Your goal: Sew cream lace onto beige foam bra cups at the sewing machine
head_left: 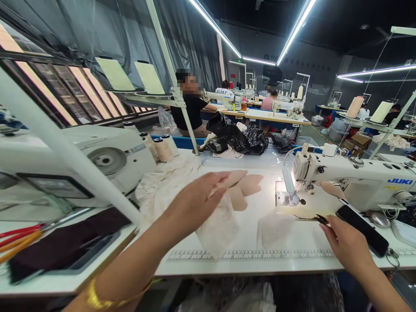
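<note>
My left hand [195,199] reaches over the table with its fingers stretched out and the thumb apart. Its fingertips are at a small group of beige cut fabric pieces [238,200]; whether they touch them is hard to tell. Below this hand lies thin cream fabric [217,229], joined by a larger crumpled heap [162,180] to the left. My right hand [349,242] is closed around small dark thread snips [321,219], near the front of the sewing machine [354,173]. A pale sheer piece [274,229] lies between the hands.
A black phone [362,229] lies right of my right hand. Along the table's front edge runs a printed ruler [260,255]. Thread cones [162,149] and another machine [107,160] stand left, behind a slanting white pole [81,160]. Black plastic bags [240,136] sit beyond; a co-worker [188,106] is seated there.
</note>
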Action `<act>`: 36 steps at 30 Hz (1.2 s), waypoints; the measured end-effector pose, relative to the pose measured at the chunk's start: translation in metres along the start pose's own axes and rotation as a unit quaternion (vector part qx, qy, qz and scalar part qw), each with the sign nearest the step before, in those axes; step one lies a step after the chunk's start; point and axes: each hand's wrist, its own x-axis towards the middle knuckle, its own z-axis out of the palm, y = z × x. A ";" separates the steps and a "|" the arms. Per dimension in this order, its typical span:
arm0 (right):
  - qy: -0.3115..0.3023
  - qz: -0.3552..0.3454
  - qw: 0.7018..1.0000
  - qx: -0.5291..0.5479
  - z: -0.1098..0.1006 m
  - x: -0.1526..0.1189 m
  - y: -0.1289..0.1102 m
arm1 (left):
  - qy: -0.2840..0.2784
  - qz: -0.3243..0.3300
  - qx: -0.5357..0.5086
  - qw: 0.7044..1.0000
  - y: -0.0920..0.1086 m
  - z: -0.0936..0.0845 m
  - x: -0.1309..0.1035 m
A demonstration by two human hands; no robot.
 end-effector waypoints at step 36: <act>-0.228 0.178 0.680 0.674 -0.010 0.066 -0.100 | -0.184 -0.139 -0.396 0.889 0.005 0.121 -0.031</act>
